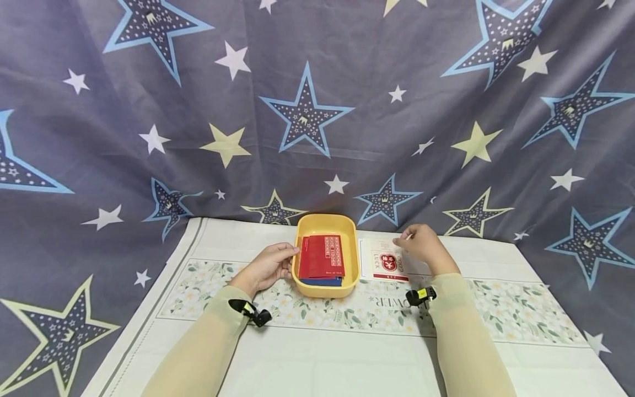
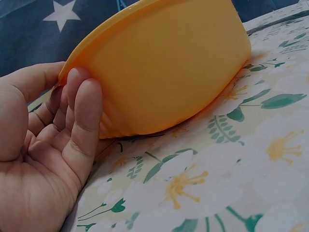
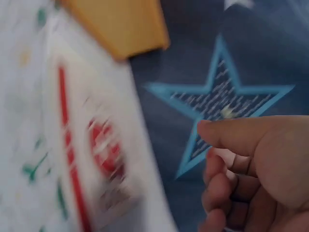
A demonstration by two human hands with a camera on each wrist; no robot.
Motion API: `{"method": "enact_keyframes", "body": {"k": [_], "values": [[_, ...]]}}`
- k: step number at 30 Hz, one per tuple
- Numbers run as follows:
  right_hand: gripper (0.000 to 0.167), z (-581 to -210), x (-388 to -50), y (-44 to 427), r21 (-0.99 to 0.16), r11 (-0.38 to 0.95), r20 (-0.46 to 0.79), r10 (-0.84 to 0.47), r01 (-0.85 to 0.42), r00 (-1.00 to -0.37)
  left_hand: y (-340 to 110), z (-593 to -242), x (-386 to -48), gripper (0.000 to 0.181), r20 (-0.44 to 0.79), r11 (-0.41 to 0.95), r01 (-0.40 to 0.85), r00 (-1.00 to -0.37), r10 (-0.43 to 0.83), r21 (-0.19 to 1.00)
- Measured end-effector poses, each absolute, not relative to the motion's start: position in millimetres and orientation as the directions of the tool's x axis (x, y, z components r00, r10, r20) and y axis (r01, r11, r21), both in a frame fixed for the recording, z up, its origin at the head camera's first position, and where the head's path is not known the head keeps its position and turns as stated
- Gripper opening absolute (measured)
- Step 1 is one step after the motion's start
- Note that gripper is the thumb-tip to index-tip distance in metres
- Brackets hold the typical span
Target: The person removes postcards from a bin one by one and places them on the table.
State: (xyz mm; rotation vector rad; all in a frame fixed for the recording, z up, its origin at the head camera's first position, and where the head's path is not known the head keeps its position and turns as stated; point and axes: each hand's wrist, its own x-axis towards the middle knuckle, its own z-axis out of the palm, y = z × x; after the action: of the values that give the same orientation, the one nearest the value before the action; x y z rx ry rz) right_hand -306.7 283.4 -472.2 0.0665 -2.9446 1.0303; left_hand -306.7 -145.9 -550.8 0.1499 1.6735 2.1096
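At the table's middle, my left hand holds the left rim of a yellow plastic basin; in the left wrist view, the thumb is at the rim and fingers lie against the outer wall. Inside the basin lies a red envelope with pale characters, over something blue. To the right of the basin, a white card or envelope with a red emblem and "GOOD LUCK" lies flat. My right hand hovers by its upper right corner, fingers loosely bent and nothing visible between them.
A white tablecloth with a floral band covers the table. Right behind the table's far edge hangs a dark star-patterned curtain. A wrist camera is strapped on each sleeve.
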Motion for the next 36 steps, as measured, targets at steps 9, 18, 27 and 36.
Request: {"method": "enact_keyframes", "body": {"k": [9, 18, 27, 36], "values": [[0.025, -436.3, -301.3, 230.9, -0.698, 0.697, 0.057, -0.175, -0.164, -0.983, -153.3, -555.5, -304.8, 0.019, -0.195, -0.164, -0.272, -0.905, 0.378, 0.948], [0.038, -408.9, -318.1, 174.5, -0.651, 0.734, -0.060, -0.302, -0.192, -0.952, -143.7, -553.0, -312.8, 0.020, -0.170, -0.174, -0.257, -0.899, 0.403, 0.951], [0.040, -421.3, -343.5, 107.6, -0.509, 0.850, -0.256, -0.300, -0.136, -0.919, -148.8, -551.3, -311.2, 0.019, -0.186, -0.171, -0.271, -0.900, 0.394, 0.947], [0.028, -446.5, -347.9, 78.3, -0.267, 0.951, -0.282, -0.232, -0.156, -0.931, -147.4, -553.3, -308.4, 0.018, -0.182, -0.180, -0.273, -0.897, 0.403, 0.945]]}}
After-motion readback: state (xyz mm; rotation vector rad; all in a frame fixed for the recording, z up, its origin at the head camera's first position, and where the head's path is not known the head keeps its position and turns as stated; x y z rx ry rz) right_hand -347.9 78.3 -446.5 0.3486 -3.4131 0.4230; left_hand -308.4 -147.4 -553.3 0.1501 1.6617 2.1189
